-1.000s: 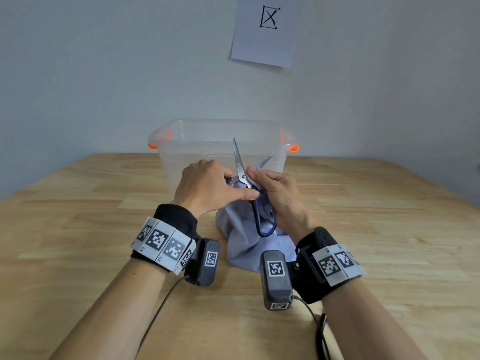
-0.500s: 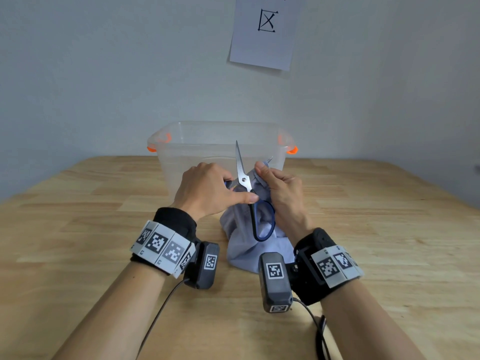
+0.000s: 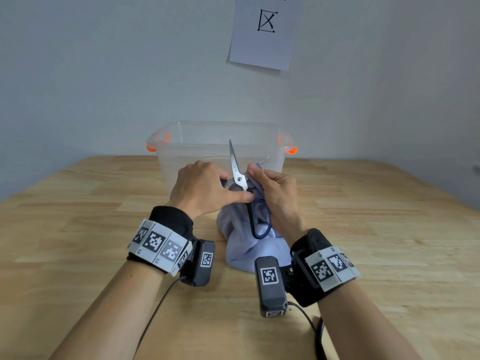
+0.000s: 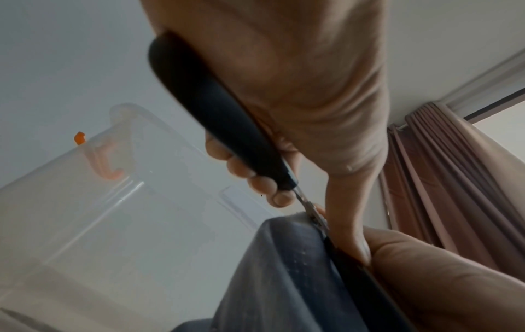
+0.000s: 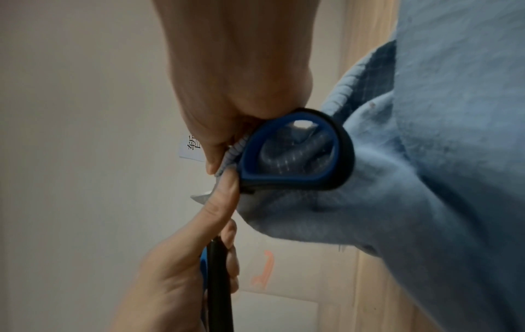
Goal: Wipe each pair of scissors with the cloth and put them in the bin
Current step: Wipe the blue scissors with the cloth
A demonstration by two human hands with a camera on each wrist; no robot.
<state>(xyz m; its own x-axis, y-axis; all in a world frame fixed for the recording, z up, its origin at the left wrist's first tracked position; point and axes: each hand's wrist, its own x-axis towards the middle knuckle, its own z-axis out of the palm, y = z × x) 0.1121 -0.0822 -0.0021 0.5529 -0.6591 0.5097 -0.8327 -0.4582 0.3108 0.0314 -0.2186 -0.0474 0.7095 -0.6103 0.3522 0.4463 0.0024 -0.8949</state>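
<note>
I hold one pair of scissors [image 3: 237,175] with dark blue handles, spread open, just in front of the clear bin [image 3: 220,141]. My left hand [image 3: 207,188] grips one handle [image 4: 216,116], thumb near the pivot. My right hand [image 3: 272,188] pinches the pale blue cloth [image 3: 249,245] round the second blade, whose tip [image 3: 266,160] pokes out above the fingers. The other blade points up. The cloth hangs down to the table. The right wrist view shows the free handle loop [image 5: 298,152] against the cloth [image 5: 426,179].
The bin has orange latches [image 3: 291,149] and stands at the back of the wooden table [image 3: 376,229], near the wall. A paper sheet [image 3: 265,32] hangs on the wall above. A curtain [image 4: 454,179] shows in the left wrist view.
My right hand with the cloth has slid up along the second blade, so less of that blade shows. The left hand and scissors have stayed about where they were.
</note>
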